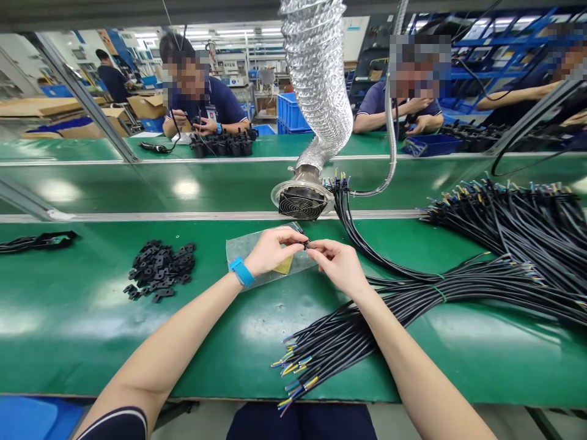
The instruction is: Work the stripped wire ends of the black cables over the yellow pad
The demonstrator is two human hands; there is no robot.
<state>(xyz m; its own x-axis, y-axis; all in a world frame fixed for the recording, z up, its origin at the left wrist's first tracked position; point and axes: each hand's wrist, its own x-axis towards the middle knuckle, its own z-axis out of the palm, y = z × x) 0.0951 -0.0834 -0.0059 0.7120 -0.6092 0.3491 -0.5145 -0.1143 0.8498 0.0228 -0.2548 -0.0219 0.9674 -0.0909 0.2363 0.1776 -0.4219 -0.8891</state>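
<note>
My left hand (pixel 274 249), with a blue band at its wrist, pinches a small black part (pixel 306 244) between thumb and fingers. Fingertips of my right hand (pixel 339 264) close on the same part from the other side. Its exact kind is too small and covered to make out. Under the hands lies a clear plastic bag (pixel 238 247) with a yellow piece (pixel 285 265) partly hidden by my left hand. To the left is a heap of small black plastic pieces (pixel 160 269). Black cables (pixel 403 299) with stripped coloured wire ends run beneath my right forearm.
A fume extractor head (pixel 302 201) on a silver duct (pixel 321 73) hangs just beyond my hands. More black cables (pixel 513 226) are piled at the right of the green bench (pixel 206 342). Co-workers sit across a metal rail (pixel 206 216), near a blue tray (pixel 431 145).
</note>
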